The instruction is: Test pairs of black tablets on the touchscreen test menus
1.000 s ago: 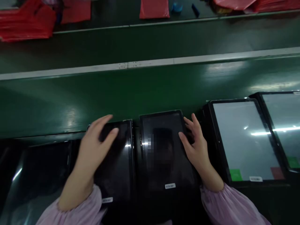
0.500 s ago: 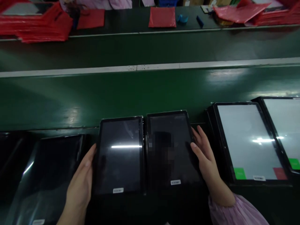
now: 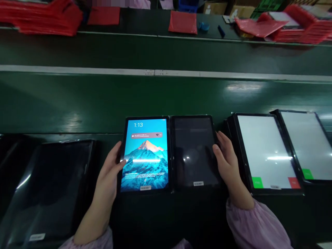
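Two tablets stand side by side in front of me, their inner edges touching or nearly so. The left tablet (image 3: 145,152) is lit, showing a blue mountain picture and the time 1:13. My left hand (image 3: 107,171) grips its left edge, thumb on the front and fingers behind. The right tablet (image 3: 194,152) has a dark screen that reflects some light. Around its right edge my right hand (image 3: 228,160) is closed, the thumb at the front and the other fingers partly hidden. A small white label sits at the bottom of each tablet.
On the right lie stacked tablets with white screens (image 3: 264,148), and another white-screened tablet (image 3: 303,145) beside them. Dark tablets (image 3: 52,186) lie at the left. Across the green bench (image 3: 145,97) are red pouches (image 3: 49,19), a single red pouch (image 3: 183,22) and a blue tape piece (image 3: 204,26).
The left tablet's screen has lit up. Both tablets have shifted slightly up and right in view, and my left thumb now rests on the left tablet's front.
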Available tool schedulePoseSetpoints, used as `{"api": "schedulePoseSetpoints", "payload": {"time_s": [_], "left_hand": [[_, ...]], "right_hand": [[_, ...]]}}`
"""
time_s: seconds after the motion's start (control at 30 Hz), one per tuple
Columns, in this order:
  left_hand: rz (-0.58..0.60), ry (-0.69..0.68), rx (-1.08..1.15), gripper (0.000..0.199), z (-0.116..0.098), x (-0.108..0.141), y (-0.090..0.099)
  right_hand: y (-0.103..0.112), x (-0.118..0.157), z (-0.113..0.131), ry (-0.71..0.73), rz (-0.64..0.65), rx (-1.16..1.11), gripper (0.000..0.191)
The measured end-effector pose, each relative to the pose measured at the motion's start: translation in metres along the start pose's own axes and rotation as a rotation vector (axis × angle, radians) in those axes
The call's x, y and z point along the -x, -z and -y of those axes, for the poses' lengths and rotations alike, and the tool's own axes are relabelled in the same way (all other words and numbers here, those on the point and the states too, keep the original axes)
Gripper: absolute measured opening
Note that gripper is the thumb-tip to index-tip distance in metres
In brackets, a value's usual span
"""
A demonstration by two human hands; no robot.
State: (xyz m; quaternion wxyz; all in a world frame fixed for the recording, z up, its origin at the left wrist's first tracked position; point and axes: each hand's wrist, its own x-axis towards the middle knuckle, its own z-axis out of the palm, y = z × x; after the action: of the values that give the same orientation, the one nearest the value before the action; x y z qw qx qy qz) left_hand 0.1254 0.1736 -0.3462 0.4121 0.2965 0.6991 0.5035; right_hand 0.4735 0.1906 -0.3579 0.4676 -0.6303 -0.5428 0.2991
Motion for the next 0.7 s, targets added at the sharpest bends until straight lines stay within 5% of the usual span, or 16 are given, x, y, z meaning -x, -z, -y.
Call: {"api": "schedulePoseSetpoints", "payload": {"time_s": [0.3,0.43,0.57,0.7], "left_hand": [[0.179,-0.074,-0.162,0.088,0.007,-0.003,0.006],[0.148,-0.049,-0.283,0.097,-0.006,-0.021,-0.006],[0.035,-0.063,-0.113,0.063,-0.016,-0.043,-0.023],[0.028,-0.081,-0.052,0.049,-0.013,-0.047,-0.020]], "right_hand": [[0.024,0.027,0.040,0.266,0.013,0.368,0.038],[0.032,0.032,0.066,0.515,0.236,0.378,0.019],[0.029,0.025,0.071,0.550,0.500,0.384,0.022],[0.023,0.013,0.067,0.493,0.358,0.506,0.024]]}}
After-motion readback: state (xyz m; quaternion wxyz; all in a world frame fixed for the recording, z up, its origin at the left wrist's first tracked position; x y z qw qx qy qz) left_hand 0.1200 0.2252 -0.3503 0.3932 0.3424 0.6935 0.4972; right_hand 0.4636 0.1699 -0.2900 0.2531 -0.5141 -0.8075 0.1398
